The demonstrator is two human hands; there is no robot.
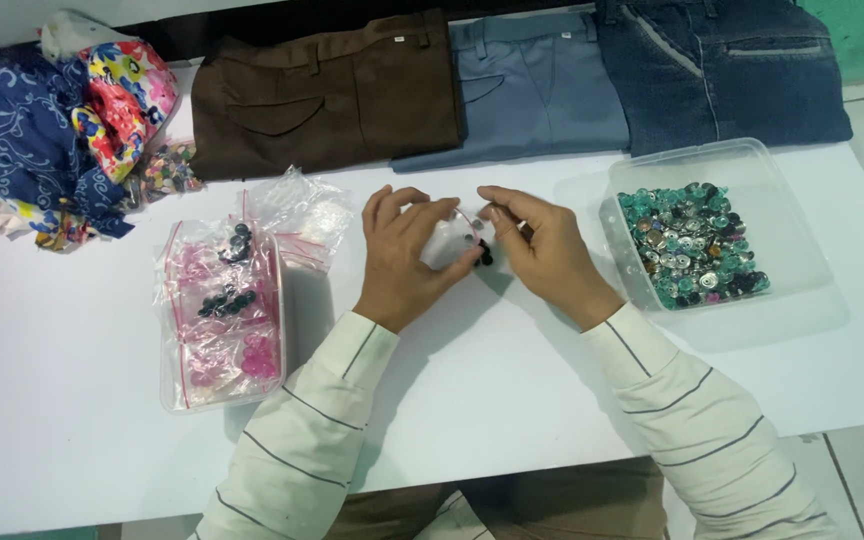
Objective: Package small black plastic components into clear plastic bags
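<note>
On the white worktop point(512, 400), the left hand point(407, 260) and right hand point(542, 250) meet mid-table, both pinching a small clear bag point(449, 240) between their fingertips; dark buttons point(482, 252) sit at its lower edge, just beside the right thumb.

Probably a tailoring workshop: folded trousers point(327, 100), fabric scraps point(52, 130) and a tray of buttons point(742, 165) on a white table point(512, 400).

Both hands, left point(404, 262) and right point(544, 252), are bare; long cream sleeves point(297, 440) with thin dark stripes reach the wrists.
</note>
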